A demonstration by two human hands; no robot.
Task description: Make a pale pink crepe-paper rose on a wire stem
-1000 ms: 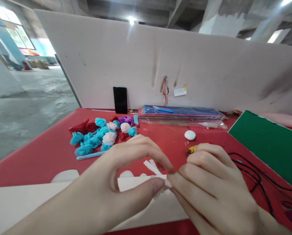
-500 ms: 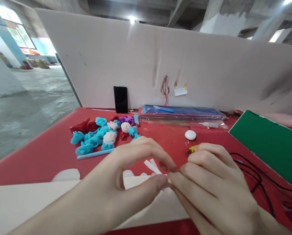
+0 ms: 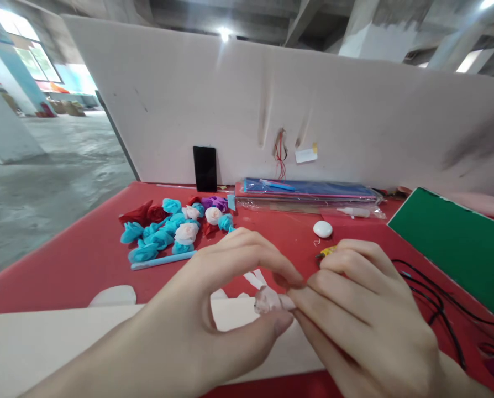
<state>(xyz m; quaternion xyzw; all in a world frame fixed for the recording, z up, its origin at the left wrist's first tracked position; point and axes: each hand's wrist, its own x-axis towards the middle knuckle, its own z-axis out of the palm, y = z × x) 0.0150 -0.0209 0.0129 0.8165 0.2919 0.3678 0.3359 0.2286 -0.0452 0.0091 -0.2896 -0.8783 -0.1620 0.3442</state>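
A small pale pink rolled paper flower [image 3: 267, 301] is between my two hands, its head showing inside the curve of my left fingers. My left hand [image 3: 230, 293] bends round it, thumb below and forefinger above, both near its narrow stem end. Between the fingertips of my right hand [image 3: 367, 309] the stem end is pinched; the tips are partly hidden. Under the hands lies a cream sheet [image 3: 64, 337], with white paper strips [image 3: 254, 278] beyond it. A yellow tool with a metal tip [image 3: 326, 252] pokes out behind my right knuckles.
Blue, pink, red and purple paper flowers [image 3: 159, 237] are heaped at the left, behind a blue stick [image 3: 164, 260]. A phone [image 3: 205, 168] leans on the white board. Also there: a white oval object [image 3: 322, 229], wrapped sheets [image 3: 313, 188], a green board [image 3: 458, 249] and black cords [image 3: 433, 298].
My left thumb and forefinger have opened a little and shifted slightly right, so the flower's head now shows between them. My right hand stays pinched, almost in the same place.
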